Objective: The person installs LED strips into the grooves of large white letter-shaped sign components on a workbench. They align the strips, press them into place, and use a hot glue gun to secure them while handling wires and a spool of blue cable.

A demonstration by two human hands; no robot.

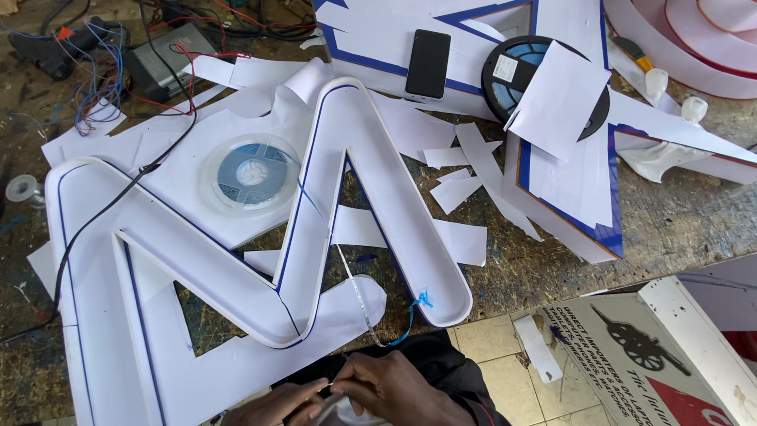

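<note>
A large white zigzag letter shell (236, 276) with thin blue edge lines lies on the workbench. A thin light strip (356, 296) runs from a clear reel (249, 172) across the shell down to my hands. My left hand (277, 404) and my right hand (398, 390) meet at the bottom edge of the view, both pinching the end of the strip close to my body. A blue wire end (415, 309) hangs at the shell's near tip.
White paper offcuts (465, 185) litter the bench. A black phone (427, 65) and a black reel (509, 75) lie at the back on blue-edged white panels (579, 185). Black and red cables (162, 87) cross the left. A printed board (631, 347) leans at lower right.
</note>
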